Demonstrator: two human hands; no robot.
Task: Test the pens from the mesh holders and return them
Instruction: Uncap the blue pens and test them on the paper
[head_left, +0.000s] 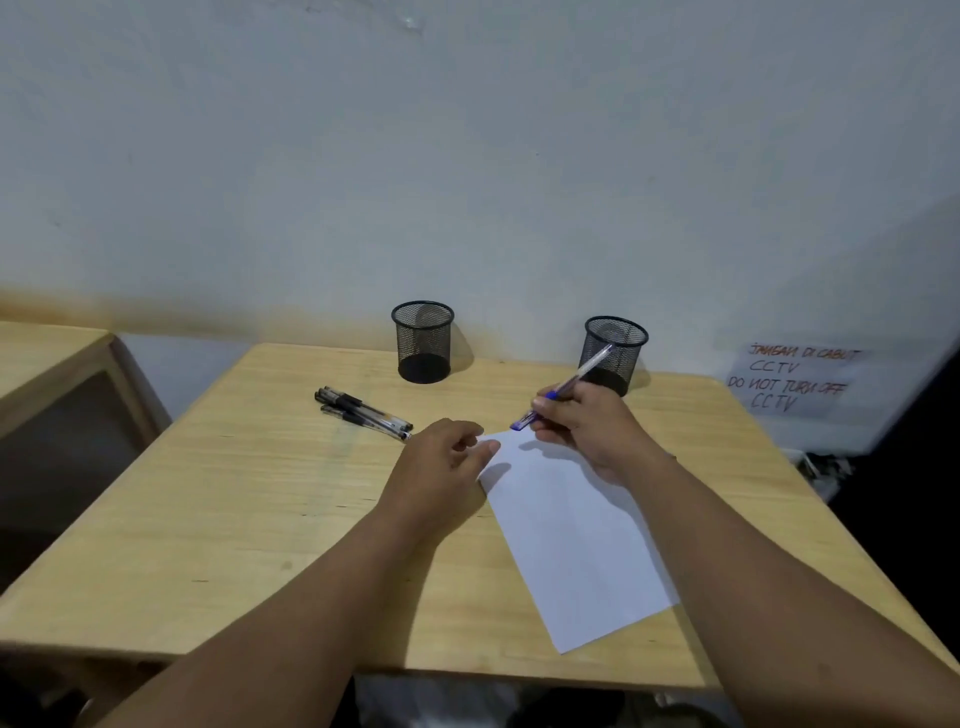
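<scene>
Two black mesh holders stand near the wall, the left one (423, 341) and the right one (615, 353); both look empty. My right hand (584, 423) grips a blue pen (582, 375) in a writing hold, tip near the top corner of a white paper sheet (566, 535). My left hand (447, 470) rests on the sheet's top left edge, fingers loosely curled, holding nothing. A few black pens (366, 413) lie side by side on the table, left of my hands.
The light wooden table (218, 509) ends at a white wall behind the holders. A second wooden table (47, 358) stands at the left. A handwritten CCTV notice (789, 382) is on the wall at the right.
</scene>
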